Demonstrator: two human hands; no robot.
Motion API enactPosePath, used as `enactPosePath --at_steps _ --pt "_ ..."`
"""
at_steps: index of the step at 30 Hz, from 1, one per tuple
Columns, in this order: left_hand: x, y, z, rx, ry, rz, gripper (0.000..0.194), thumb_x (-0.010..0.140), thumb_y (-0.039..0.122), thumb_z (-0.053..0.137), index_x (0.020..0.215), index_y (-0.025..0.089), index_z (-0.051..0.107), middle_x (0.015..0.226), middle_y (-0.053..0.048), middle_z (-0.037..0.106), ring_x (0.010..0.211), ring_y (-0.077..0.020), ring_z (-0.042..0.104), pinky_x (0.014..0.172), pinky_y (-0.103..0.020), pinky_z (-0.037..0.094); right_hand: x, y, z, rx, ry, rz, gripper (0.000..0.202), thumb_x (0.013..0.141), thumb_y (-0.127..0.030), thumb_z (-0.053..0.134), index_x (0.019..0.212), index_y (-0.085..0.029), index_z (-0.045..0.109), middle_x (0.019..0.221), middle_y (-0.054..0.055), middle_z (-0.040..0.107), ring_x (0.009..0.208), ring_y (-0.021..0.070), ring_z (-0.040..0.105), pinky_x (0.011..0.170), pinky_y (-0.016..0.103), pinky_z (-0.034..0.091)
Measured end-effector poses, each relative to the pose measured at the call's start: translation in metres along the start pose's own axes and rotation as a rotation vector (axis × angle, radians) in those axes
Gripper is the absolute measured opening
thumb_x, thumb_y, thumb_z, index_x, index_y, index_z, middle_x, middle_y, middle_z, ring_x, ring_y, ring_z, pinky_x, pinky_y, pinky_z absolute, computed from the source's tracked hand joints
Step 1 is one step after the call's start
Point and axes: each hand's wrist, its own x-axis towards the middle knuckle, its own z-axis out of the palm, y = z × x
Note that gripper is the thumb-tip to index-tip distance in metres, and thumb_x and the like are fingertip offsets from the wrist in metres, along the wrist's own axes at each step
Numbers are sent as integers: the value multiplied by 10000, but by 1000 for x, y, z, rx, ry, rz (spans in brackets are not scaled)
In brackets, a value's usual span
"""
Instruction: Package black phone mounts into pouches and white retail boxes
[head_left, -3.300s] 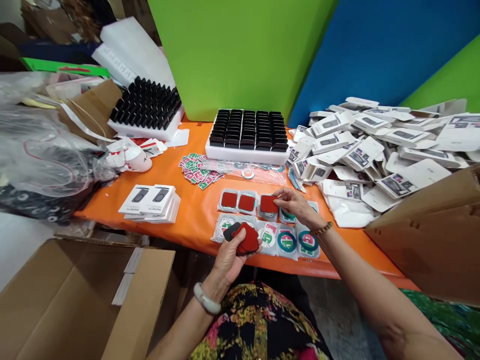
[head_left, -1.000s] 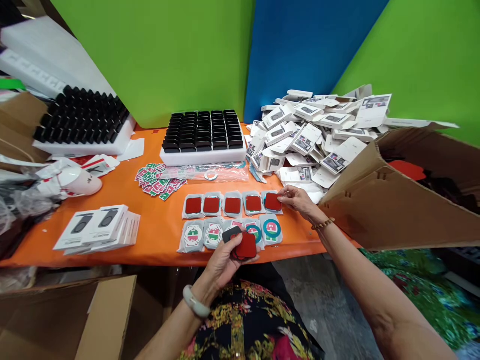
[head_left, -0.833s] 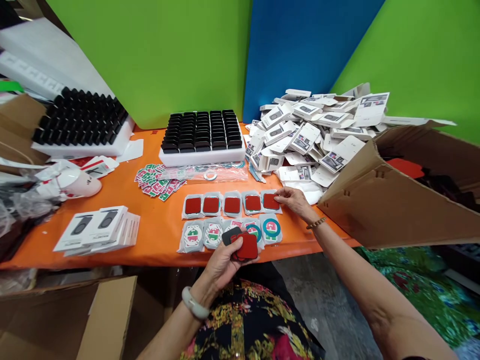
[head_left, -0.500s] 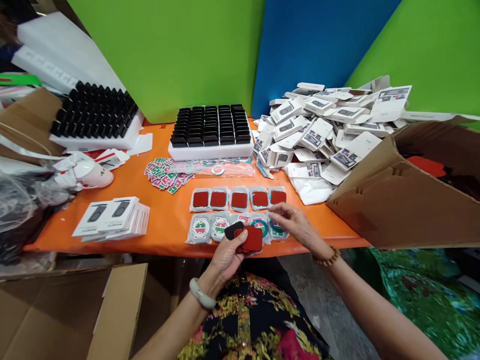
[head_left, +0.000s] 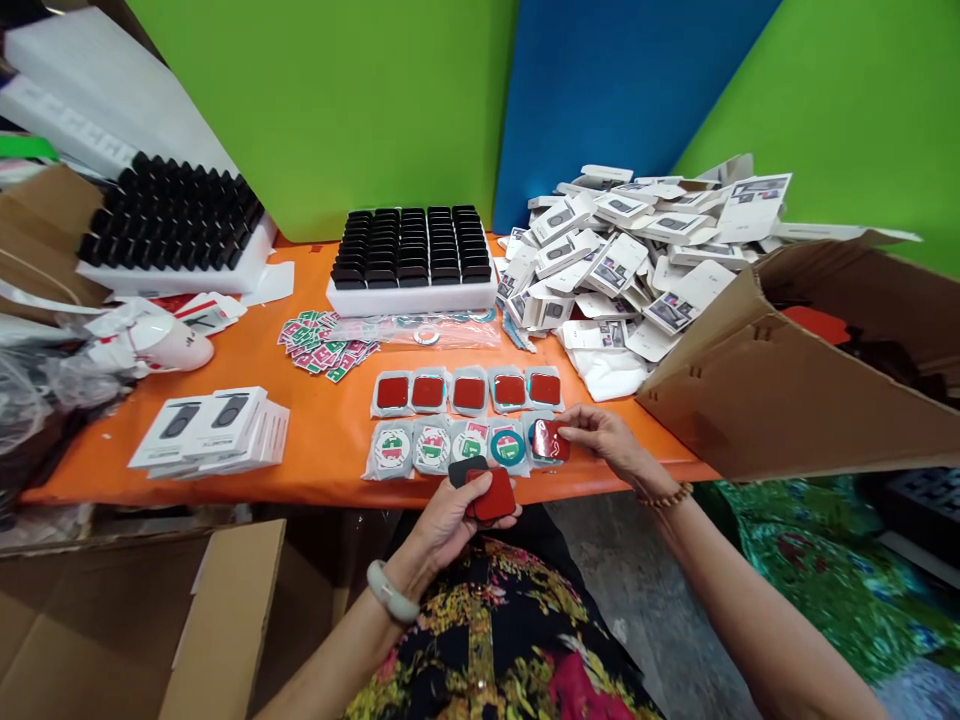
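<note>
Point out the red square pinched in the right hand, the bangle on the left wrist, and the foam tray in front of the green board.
Red square [head_left: 550, 441]: head view, middle of its shiny face.
Bangle [head_left: 391, 596]: head view, middle of its visible band.
Foam tray [head_left: 412, 301]: head view, its white front wall.

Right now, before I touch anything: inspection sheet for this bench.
Surface: orange-covered table.
Job's things: back row of five red-topped packets; front row of five packets, printed designs showing.
Hands: left hand grips fanned red and dark square pads; right hand holds a glossy red square pad at the rightmost front packet, contact unclear.
Clutter: heaped white cartons at right; stacked white cartons at left; loose red-and-green cards; white foam tray of black pieces.
Cables: nothing seen that is clearly one.
Surroundings: green panel and blue panel behind; cardboard boxes on both sides.
</note>
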Motion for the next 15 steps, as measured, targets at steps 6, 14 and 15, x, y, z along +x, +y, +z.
enactPosePath --at_steps 6,14,15 --pt "-5 2 1 9 -7 -24 310 785 180 677 1072 106 585 928 -148 726 780 -278 721 665 -391 604 17 19 -1 -197 -3 -98 289 654 -434 708 776 -176 662 761 31 652 701 174 570 673 323 459" --pt "-1 -1 1 18 10 54 370 692 213 784 1002 101 617 866 -125 729 743 -263 718 623 -360 611 -23 14 40 -402 241 -293 249 802 -404 610 943 -203 650 818 57 621 705 185 556 684 334 451" --pt "0 -1 2 12 12 63 383 676 213 796 998 100 622 871 -119 729 737 -255 716 612 -354 613 -29 12 49 -327 163 -254 262 790 -417 629 943 -205 643 797 44 619 699 177 554 669 320 451"
